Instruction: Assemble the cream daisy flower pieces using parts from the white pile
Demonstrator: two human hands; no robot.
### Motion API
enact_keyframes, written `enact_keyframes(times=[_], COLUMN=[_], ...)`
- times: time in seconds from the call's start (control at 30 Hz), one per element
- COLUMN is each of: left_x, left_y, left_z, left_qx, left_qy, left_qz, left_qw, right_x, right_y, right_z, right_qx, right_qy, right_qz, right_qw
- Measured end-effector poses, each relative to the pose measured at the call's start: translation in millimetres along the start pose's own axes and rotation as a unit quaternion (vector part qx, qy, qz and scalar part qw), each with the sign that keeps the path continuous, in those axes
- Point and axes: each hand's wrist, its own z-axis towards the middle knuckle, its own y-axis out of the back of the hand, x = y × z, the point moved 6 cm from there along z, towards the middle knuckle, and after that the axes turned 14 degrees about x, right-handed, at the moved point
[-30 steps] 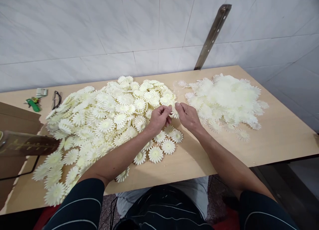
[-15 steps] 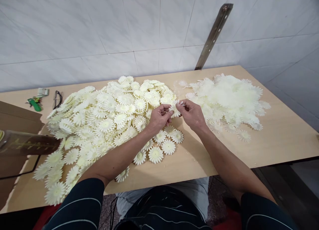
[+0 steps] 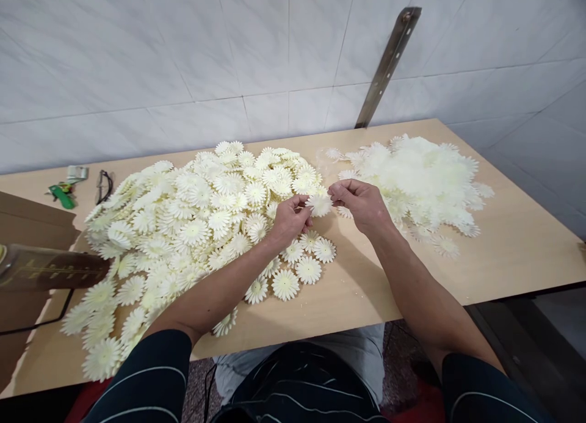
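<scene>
My left hand (image 3: 289,216) pinches a small cream daisy-shaped flower piece (image 3: 319,204) above the wooden table (image 3: 348,301). My right hand (image 3: 361,204) is a little to the right of that piece, fingers pinched together at its tip, perhaps on a thin bit that I cannot make out. A broad heap of cream daisy flowers with yellowish centres (image 3: 192,215) spreads left of my hands. A paler, fluffier heap of white petal pieces (image 3: 421,179) lies to the right.
A green-handled tool (image 3: 61,194) and a pair of glasses (image 3: 103,184) lie at the table's far left. A brown cardboard box (image 3: 27,240) and a dark flat bar (image 3: 50,267) sit at the left edge. A metal strip (image 3: 387,66) leans on the tiled wall.
Both hands rose slightly from the table. The right hand drew away to the right, leaving the flower piece in the left hand's pinch.
</scene>
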Motion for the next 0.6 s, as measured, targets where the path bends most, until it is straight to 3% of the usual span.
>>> enact_keyframes(times=[0.1,0.2,0.3,0.4,0.5,0.6], left_x=[2.0,2.8,2.7,1.2,0.0,-1.1], left_y=[0.8,2.1,3.6,5.1,4.8,4.1], left_z=[1.0,1.6,2.1,1.9,1.5,1.1], left_qx=[0.003,-0.001,-0.013,-0.028,-0.026,-0.02], left_qy=[-0.006,-0.012,-0.012,-0.019,-0.019,-0.014], left_qz=[-0.009,-0.018,-0.035,-0.056,-0.069,-0.072], left_qw=[1.0,1.0,0.999,0.998,0.997,0.997], right_x=[-2.7,11.2,31.8,32.4,22.7,18.8], right_y=[0.9,-0.7,-7.5,-18.9,-25.3,-27.1], right_z=[-0.1,-4.8,-15.0,-20.4,-20.1,-19.4], right_qx=[0.022,0.032,0.025,0.066,0.09,0.077], right_qy=[-0.021,0.05,0.185,0.247,0.263,0.275], right_qz=[-0.021,-0.133,-0.289,-0.382,-0.415,-0.417], right_qw=[0.999,0.989,0.939,0.888,0.866,0.863])
